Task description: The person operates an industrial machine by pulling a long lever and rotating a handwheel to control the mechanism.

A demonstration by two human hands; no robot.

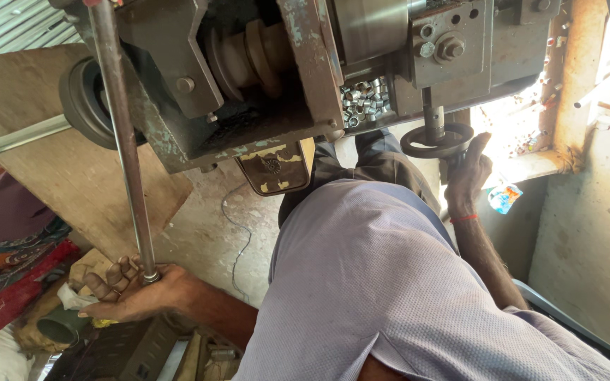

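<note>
Two hands are kept on an old lathe, one at each end.
The left hand point(132, 293) is wrapped around the near end of a long steel bar point(123, 134) fed into the machine; the right hand point(469, 173) is closed on the handwheel point(437, 141). Many cut metal rings point(365, 101) are already piled in the tray, with most of the bar left uncut.
</note>
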